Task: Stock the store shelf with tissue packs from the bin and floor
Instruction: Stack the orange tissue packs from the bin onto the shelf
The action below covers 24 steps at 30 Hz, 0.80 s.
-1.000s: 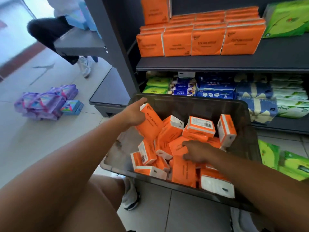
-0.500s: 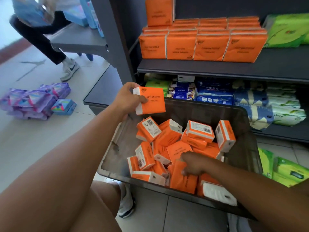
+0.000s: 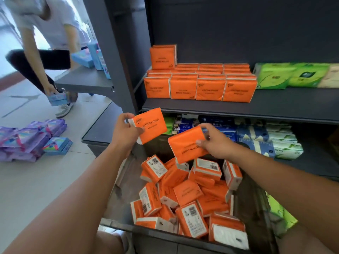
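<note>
Pale floor tiles [image 3: 36, 180] are seen on the left, and a tall dark store shelf [image 3: 238, 109] is seen on the right. Rows of orange tissue packs [image 3: 200, 83] are lined up on the shelf board, with green packs [image 3: 291, 76] placed beside them. Blue and white packs [image 3: 256, 136] are kept on the board below. A dark bin [image 3: 255, 208] is set in front of the shelf, and many loose orange packs [image 3: 185, 198] are piled inside it. Purple packs [image 3: 27, 138] are heaped on the floor. One orange pack [image 3: 150, 125] is gripped by the left hand [image 3: 126, 131] above the bin. Another orange pack [image 3: 185, 143] is gripped by the right hand [image 3: 216, 142], just beside the first. A second person [image 3: 45, 43] is seen bent over at the far left.
</note>
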Tool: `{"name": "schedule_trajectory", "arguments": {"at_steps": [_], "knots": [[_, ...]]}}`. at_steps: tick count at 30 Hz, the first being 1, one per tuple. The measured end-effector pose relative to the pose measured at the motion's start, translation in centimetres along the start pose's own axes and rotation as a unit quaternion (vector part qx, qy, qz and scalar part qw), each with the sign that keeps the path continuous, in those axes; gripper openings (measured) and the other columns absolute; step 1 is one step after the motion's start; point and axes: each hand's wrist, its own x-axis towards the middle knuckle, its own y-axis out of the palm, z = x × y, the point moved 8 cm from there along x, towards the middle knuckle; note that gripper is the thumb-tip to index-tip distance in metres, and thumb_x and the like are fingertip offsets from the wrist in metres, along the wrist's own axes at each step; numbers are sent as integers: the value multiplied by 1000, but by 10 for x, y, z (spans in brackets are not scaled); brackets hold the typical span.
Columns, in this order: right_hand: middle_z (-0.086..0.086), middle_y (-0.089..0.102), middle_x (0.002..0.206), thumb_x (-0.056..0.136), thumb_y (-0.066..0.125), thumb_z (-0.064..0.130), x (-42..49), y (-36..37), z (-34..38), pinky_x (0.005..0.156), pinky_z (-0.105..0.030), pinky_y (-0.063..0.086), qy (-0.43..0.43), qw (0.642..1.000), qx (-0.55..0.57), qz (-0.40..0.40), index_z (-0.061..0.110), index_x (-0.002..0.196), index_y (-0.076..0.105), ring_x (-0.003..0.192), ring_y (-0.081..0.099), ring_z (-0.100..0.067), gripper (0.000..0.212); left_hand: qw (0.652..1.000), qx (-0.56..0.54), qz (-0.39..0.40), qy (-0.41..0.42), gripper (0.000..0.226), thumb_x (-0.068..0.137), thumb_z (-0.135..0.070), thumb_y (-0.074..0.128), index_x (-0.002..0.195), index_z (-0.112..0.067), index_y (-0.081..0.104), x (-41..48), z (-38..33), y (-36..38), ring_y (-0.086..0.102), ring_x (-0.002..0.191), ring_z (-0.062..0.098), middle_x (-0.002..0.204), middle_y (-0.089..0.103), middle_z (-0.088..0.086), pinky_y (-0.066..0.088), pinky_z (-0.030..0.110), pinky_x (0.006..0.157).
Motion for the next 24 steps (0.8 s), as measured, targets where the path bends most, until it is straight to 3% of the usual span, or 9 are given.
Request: {"name": "schedule_trajectory", "arguments": {"at_steps": [2,5,10,15,20,24], "knots": [[-1,57,120,99,59,20,4,-23,21,81,-34,53,-22,997,64,-43,28,139,40,107,60,-23,45,1000,2,-5,8,46,88,2,65,117,-25,41,1,-5,0,53,105,19,128,52,9,41,20,58],[-2,58,121,99,58,17,10,-48,48,90,-37,53,-45,988,125,-72,32,143,38,109,60,-20,50,1000,7,-8,21,46,89,1,65,117,-25,41,2,-12,2,53,106,20,127,52,10,40,19,57],[2,61,116,99,58,15,19,-76,72,75,-21,46,-73,976,180,-99,32,142,40,101,59,-8,49,999,6,-6,53,44,89,-1,64,119,-24,43,5,-22,6,57,106,21,118,56,8,44,21,61],[4,63,119,99,60,18,31,-89,73,85,-30,49,-78,967,219,-107,36,139,43,107,61,-14,47,996,6,-1,90,43,90,0,63,121,-23,42,9,-34,10,55,90,8,116,51,2,46,16,57],[3,65,123,98,59,15,38,-88,66,93,-34,50,-98,959,252,-83,41,142,42,111,62,-13,54,993,0,12,118,40,91,-2,63,117,-26,43,13,-47,22,55,93,9,107,50,-9,50,12,50],[1,63,119,99,58,14,41,-96,70,86,-28,52,-115,952,272,-80,50,136,42,107,64,-14,54,988,-7,12,155,40,91,0,63,114,-27,45,17,-61,28,59,98,13,111,55,-3,52,14,54]]}}
